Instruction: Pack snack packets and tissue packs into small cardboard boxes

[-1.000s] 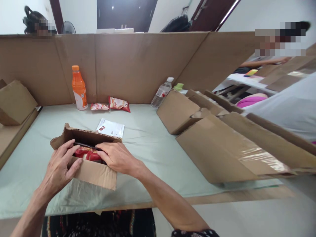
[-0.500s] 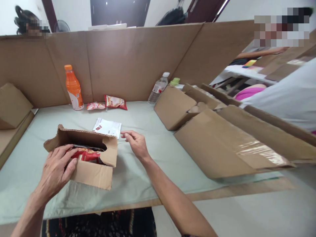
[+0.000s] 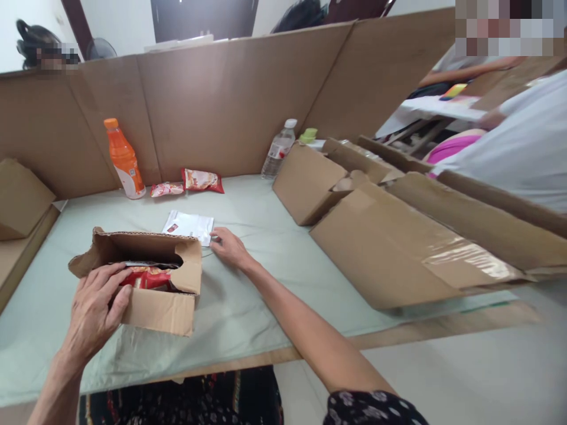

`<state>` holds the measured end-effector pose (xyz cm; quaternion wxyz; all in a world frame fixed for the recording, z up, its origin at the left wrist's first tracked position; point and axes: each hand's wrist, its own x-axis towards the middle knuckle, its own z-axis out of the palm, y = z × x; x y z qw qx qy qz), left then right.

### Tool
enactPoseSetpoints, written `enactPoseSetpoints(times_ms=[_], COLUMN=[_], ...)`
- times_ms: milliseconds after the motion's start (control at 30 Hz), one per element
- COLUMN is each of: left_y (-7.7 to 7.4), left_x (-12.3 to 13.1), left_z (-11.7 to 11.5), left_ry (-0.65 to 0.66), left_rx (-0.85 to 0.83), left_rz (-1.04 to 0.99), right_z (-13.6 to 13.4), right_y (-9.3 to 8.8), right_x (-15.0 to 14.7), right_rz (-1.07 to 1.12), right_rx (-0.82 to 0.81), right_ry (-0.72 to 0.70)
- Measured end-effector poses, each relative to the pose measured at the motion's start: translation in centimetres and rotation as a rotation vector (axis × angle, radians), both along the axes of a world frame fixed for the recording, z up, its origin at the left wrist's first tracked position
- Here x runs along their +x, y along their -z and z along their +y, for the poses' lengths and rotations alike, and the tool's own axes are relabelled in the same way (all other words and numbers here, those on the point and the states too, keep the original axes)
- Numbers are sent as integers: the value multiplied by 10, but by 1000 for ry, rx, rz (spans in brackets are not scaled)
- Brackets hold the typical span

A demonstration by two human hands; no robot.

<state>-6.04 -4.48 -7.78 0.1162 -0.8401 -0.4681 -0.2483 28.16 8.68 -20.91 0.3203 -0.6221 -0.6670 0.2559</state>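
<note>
An open cardboard box (image 3: 155, 313) stands tilted toward me at the left front of the table, with red snack packets (image 3: 148, 277) and a darker packet edge inside it. My left hand (image 3: 100, 298) grips its near wall, fingers over the rim. Behind the box lies a flat white packet (image 3: 190, 225) with a small dark red mark. At that packet's right edge is my right hand (image 3: 228, 245), its fingers curled in and pinching the edge. The fingertips are partly hidden.
An orange drink bottle (image 3: 124, 159), two small snack packets (image 3: 202, 180) and a clear water bottle (image 3: 279, 149) stand or lie along the cardboard screen (image 3: 230, 100). Large open cartons (image 3: 398, 242) fill the right side. A folded carton (image 3: 24, 198) sits left. Another person is at right.
My right hand has moved left and onto the white packet's edge from just beside it. My left hand stays on the box. The whole view has shifted slightly.
</note>
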Motion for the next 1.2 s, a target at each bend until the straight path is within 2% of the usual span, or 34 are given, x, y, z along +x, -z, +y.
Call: enactPoseSetpoints(times_ms=[200,333,733,1033,1200], left_y=[-1,-1,6,8,9], left_x=[-5,-5,0,3,4], left_z=[-3,-2,1,1,1], left_ry=[37,44,18,30,35], left_rx=[-24,-37,-14,15,26], left_rz=[-43,-61,-101,-118,-112], right_z=[35,44,49,21,19], right_y=[-12,-14,-16,-27,-39], right_x=[-1,-7,-13,-36,-44], right_rz=[-150,-208,-156,-226,-318], right_rx=[-78,-117,-171,-177,-211], right_ry=[8,34,90,96,57])
